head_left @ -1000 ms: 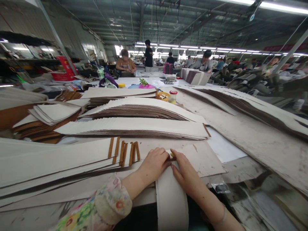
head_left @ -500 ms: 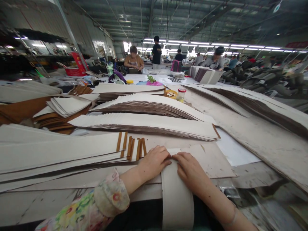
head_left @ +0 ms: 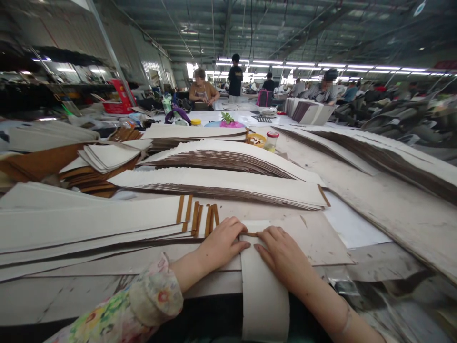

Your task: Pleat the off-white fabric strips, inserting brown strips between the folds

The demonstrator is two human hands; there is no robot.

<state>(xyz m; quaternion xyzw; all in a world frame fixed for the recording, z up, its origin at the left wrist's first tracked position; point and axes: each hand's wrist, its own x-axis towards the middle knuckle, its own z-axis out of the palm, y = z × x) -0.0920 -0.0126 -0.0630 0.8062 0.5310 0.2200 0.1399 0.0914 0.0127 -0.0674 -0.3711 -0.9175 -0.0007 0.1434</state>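
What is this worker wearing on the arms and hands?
Both hands are bare, with no gloves. The left hand comes out of a floral sleeve in pink, green and yellow, gathered at the cuff. The right hand has a bare forearm with a thin pale band around it.

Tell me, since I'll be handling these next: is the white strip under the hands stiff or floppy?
Probably floppy: the white strip bends over the table edge and hangs. Likely light and thin, since both hands, left hand and right hand, flatten it with fingers alone.
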